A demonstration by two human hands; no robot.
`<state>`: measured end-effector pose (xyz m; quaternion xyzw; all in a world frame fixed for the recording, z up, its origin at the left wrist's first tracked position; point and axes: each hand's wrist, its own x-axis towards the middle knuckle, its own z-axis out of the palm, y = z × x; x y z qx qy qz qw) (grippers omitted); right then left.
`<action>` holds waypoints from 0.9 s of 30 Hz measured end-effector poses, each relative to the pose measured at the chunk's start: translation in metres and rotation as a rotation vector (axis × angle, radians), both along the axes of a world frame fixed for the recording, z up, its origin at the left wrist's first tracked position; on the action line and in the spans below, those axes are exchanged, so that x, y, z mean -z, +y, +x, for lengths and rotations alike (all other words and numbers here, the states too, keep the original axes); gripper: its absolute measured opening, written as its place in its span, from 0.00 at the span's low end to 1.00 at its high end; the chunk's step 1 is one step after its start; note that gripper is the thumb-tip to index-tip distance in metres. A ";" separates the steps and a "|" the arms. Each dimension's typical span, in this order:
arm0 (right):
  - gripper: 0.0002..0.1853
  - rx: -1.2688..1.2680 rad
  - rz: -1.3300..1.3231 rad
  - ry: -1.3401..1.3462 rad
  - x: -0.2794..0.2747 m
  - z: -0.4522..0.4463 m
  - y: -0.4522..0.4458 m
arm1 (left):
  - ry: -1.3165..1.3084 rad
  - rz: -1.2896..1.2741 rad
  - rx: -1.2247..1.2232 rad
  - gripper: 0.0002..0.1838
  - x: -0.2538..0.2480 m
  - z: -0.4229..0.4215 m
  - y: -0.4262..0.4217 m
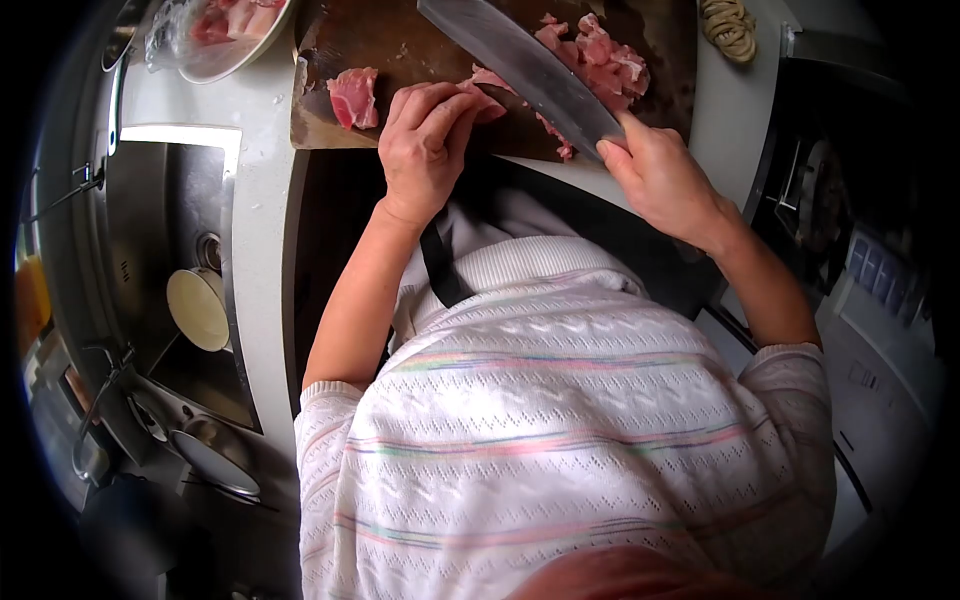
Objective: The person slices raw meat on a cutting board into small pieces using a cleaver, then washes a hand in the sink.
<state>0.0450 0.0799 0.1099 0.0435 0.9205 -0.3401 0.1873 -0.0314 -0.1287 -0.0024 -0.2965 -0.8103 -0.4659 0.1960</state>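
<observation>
Right hand: closed firmly round the handle end of a big knife, thumb laid along it by the blade, and that broad steel slants away forward and to the left.
Left hand: here come the curled fingers, bunched together, tips holding down a meat piece that peeks out on their right, just short of the blade.
Knife edge: over the board, between the two hands; whether it touches the meat, I cannot tell.
Meat chunk: sitting on its own, just left of the left hand.
Cut meat: a loose pink heap forward of the right hand, on the far side of the blade.
Cutting board: dark and worn, under all of that meat, lying on the pale table.
White dish: forward and well left of the left hand, more raw meat in it, clear plastic bunched at its side.
Sink: left of the left hand, a cream bowl standing inside near the drain.
Coiled tan bundle: forward and right of the right hand, beyond the board.
</observation>
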 end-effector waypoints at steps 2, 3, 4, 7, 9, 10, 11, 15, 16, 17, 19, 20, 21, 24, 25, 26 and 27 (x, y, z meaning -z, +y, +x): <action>0.10 -0.048 -0.026 0.057 0.004 0.003 -0.002 | 0.015 -0.011 0.019 0.10 0.000 -0.001 0.001; 0.10 -0.071 -0.039 0.086 0.006 0.004 -0.003 | 0.016 -0.013 0.027 0.10 0.000 -0.001 0.001; 0.10 -0.078 -0.028 0.067 0.007 0.003 -0.004 | 0.017 -0.016 0.036 0.11 0.000 -0.001 0.002; 0.10 -0.086 0.001 0.016 0.010 0.002 -0.006 | 0.021 -0.022 0.032 0.11 0.003 -0.002 0.002; 0.11 -0.078 0.014 -0.005 0.007 0.005 -0.004 | 0.016 -0.026 0.026 0.11 0.004 -0.002 0.003; 0.11 -0.072 0.015 -0.016 0.005 0.009 -0.003 | 0.014 -0.027 0.023 0.11 0.005 -0.003 0.004; 0.11 -0.067 0.017 -0.027 0.001 0.016 -0.001 | 0.016 -0.022 0.021 0.11 0.005 -0.003 0.004; 0.12 -0.059 -0.007 -0.101 -0.003 0.016 0.001 | 0.017 -0.008 0.023 0.11 0.006 -0.004 0.004; 0.12 -0.078 0.000 -0.061 0.001 0.011 -0.002 | 0.019 -0.007 0.030 0.11 0.006 -0.004 0.004; 0.12 -0.096 0.007 -0.019 0.010 -0.001 -0.009 | 0.027 -0.007 0.031 0.12 0.006 -0.003 0.004; 0.11 -0.097 -0.003 0.032 0.023 -0.017 -0.019 | 0.049 -0.008 0.038 0.13 0.008 -0.003 0.006; 0.10 -0.098 -0.012 0.044 0.027 -0.017 -0.016 | 0.058 -0.011 0.030 0.13 0.008 -0.004 0.006; 0.10 -0.089 -0.023 0.046 0.030 -0.013 -0.014 | 0.057 -0.016 0.032 0.13 0.007 -0.003 0.005; 0.10 -0.064 -0.019 0.026 0.020 -0.002 -0.002 | 0.064 -0.007 0.034 0.13 0.007 -0.004 0.006; 0.10 -0.053 -0.019 0.036 0.020 0.003 0.004 | 0.062 -0.003 0.032 0.12 0.007 -0.003 0.005; 0.10 -0.040 -0.016 0.047 0.019 0.007 0.007 | 0.059 0.001 0.032 0.13 0.008 -0.002 0.004; 0.10 -0.028 -0.021 0.020 0.013 0.006 0.005 | 0.056 0.006 0.033 0.13 0.008 -0.002 0.005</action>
